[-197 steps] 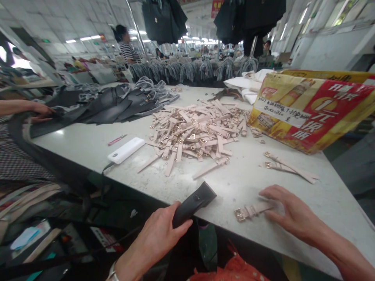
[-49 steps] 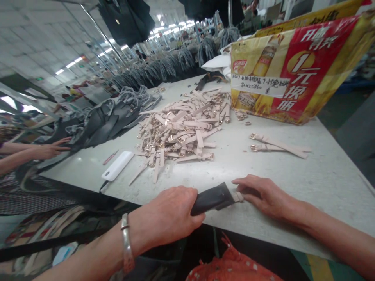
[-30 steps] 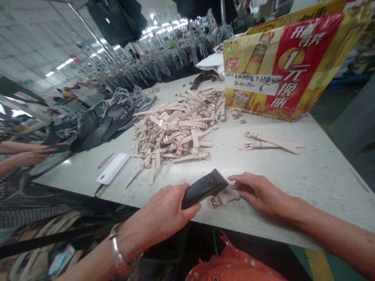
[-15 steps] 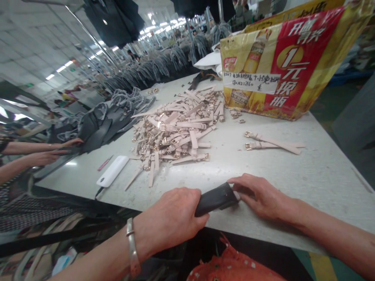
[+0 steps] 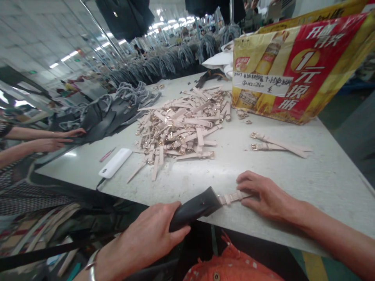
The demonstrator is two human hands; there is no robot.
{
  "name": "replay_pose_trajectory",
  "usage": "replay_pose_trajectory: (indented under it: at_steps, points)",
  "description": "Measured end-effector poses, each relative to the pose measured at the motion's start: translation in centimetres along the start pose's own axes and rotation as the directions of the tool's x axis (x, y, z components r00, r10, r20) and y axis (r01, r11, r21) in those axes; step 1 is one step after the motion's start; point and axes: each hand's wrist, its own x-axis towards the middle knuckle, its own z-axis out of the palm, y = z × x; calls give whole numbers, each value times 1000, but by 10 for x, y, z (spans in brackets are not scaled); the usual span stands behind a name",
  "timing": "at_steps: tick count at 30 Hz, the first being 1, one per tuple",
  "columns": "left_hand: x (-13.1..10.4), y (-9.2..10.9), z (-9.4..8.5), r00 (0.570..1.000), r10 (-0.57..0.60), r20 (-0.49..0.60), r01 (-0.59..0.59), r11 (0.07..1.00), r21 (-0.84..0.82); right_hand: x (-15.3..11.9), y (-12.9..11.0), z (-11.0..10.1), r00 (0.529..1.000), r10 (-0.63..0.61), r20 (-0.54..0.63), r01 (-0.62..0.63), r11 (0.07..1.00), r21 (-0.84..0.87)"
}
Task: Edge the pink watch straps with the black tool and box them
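My left hand (image 5: 146, 230) is closed around a smooth black, sleeve-like piece (image 5: 196, 207), whose wider end points right. From that end a pale pink buckle strap (image 5: 231, 198) reaches to my right hand (image 5: 260, 195). Thumb and fingers of the right hand pinch the strap just above the table. Whether the strap is fastened to the black piece or only touches it, I cannot tell. Beyond my hands lies a heap of similar pale straps with gold buckles (image 5: 184, 128). Two more straps (image 5: 278, 145) lie crossed to the right.
A yellow and red carton (image 5: 307, 74) stands at the table's back right. Left of the heap are a white device with a cord (image 5: 115, 163) and a thin pink tool (image 5: 107, 154). A co-worker's hands (image 5: 55, 138) rest by dark pieces (image 5: 99, 121) at the left.
My left hand has drawn the black piece left and toward me. The strap, mostly hidden before, now shows stretched between the black piece and my right hand.
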Motion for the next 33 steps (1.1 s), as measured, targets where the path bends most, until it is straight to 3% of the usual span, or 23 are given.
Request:
replay_pose_trajectory:
  at_steps: [9,18,23,29,33]
  points:
    - [16,4,10,999,51,-1,-51,995,-91,5,-4,2,997,51,51,-51,999,-13]
    - [18,-6,24,997,48,-54,-59,971,-231,11,-19,4,994,80,74,-65,981,-183]
    - [22,-15,33,995,44,-95,-70,952,-299,14,-21,8,997,61,53,-47,969,-244]
    - [21,-13,33,994,56,-97,-85,942,-325,10,-27,19,999,15,41,-1,944,-329]
    - [17,-14,35,990,41,-139,-79,956,-283,14,-16,6,1000,-6,26,14,941,-338]
